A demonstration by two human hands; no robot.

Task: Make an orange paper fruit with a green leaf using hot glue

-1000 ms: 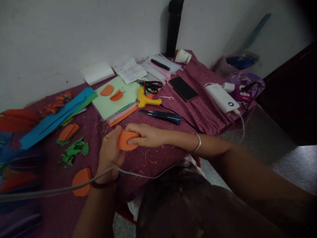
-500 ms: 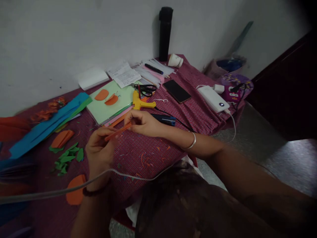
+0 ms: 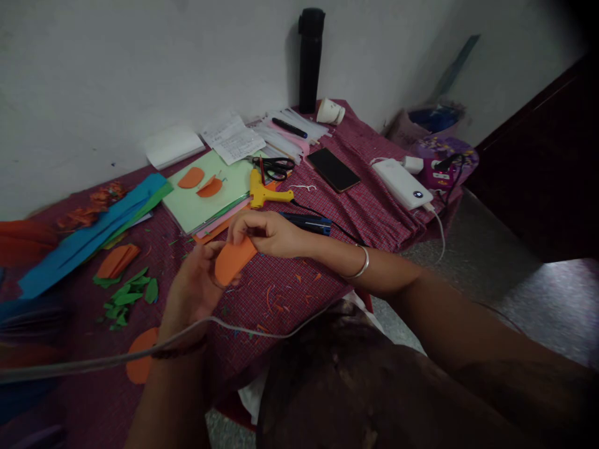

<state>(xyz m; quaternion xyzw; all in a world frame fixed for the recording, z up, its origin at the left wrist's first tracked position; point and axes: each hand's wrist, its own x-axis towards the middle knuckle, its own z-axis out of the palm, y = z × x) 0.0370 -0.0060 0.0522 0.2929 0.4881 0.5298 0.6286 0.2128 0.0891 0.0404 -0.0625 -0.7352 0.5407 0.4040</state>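
A rounded piece of orange paper [image 3: 235,260] is held up above the table, its flat face turned toward me. My right hand [image 3: 269,234] pinches its upper edge between thumb and fingers. My left hand [image 3: 196,290] grips the lower left side, with some fingers hidden behind the paper. To the left lie a stack of orange paper petals [image 3: 118,260] and a pile of green paper leaves [image 3: 128,296]. Another orange paper piece [image 3: 140,365] is partly covered by my left forearm. Two orange petals, one of them [image 3: 191,178] flat, rest on a pale green paper stack [image 3: 180,209].
A yellow glue gun [image 3: 269,194], black scissors [image 3: 277,167], a phone [image 3: 333,169] and a white power bank [image 3: 401,183] lie beyond my hands. A black bottle [image 3: 311,62] stands by the wall. A white cable [image 3: 262,335] crosses in front of me. Paper scraps litter the cloth.
The orange paper was seen nearly edge-on between both hands; now its broad face is turned toward me. My left hand's fingers have shifted and loosened around it.
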